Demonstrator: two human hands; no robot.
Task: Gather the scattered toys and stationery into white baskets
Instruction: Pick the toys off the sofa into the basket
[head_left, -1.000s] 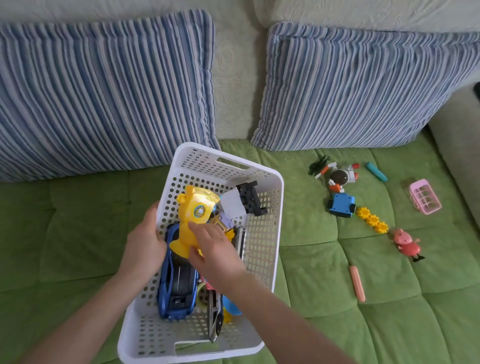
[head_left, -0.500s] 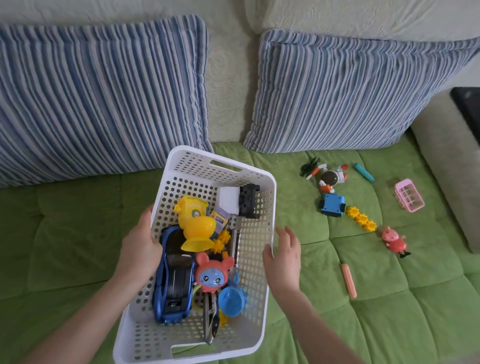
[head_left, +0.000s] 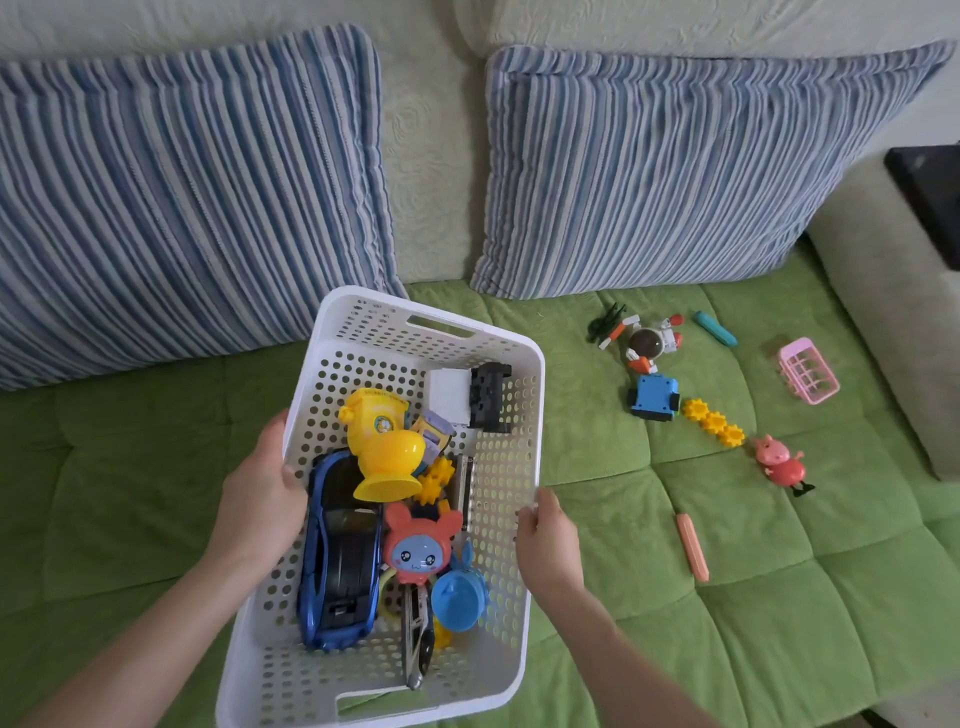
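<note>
Left hand: the left hand (head_left: 262, 499) grasps the left rim of the white basket (head_left: 374, 317), thumb hooked over the edge and fingers outside the wall.
Right hand: the right hand (head_left: 548, 540) is at the right rim, thumb and forefinger pinching the edge.
Basket: it sits left of centre on the green sofa seat (head_left: 779, 623), between both hands, its far end towards the left striped cushion (head_left: 182, 192). I cannot tell whether it rests on the seat or is lifted.
Inside, far end: a white block (head_left: 448, 397) and a black block (head_left: 489, 397) lie side by side.
Inside, middle: a yellow trophy cup (head_left: 382, 441) lies tipped over, its base on the nose of a blue toy car (head_left: 337, 561) that runs along the left wall.
Inside, near end: a pink-eared round toy (head_left: 421, 545) lies beside the car, touching a blue cup (head_left: 460, 597); a silver toy train (head_left: 418, 639) pokes out below them.
Loose, far right: an astronaut figure (head_left: 649, 340), a teal marker (head_left: 716, 328) and a pink toy cart (head_left: 808, 370) lie below the right striped cushion (head_left: 675, 166).
Loose, middle right: a blue wheeled block (head_left: 653, 397) lies just beside a row of yellow gears (head_left: 714, 428), with a pink pig figure (head_left: 779, 462) near the row's end.
Loose, near right: an orange marker (head_left: 692, 545) lies alone, nearest the right hand.
</note>
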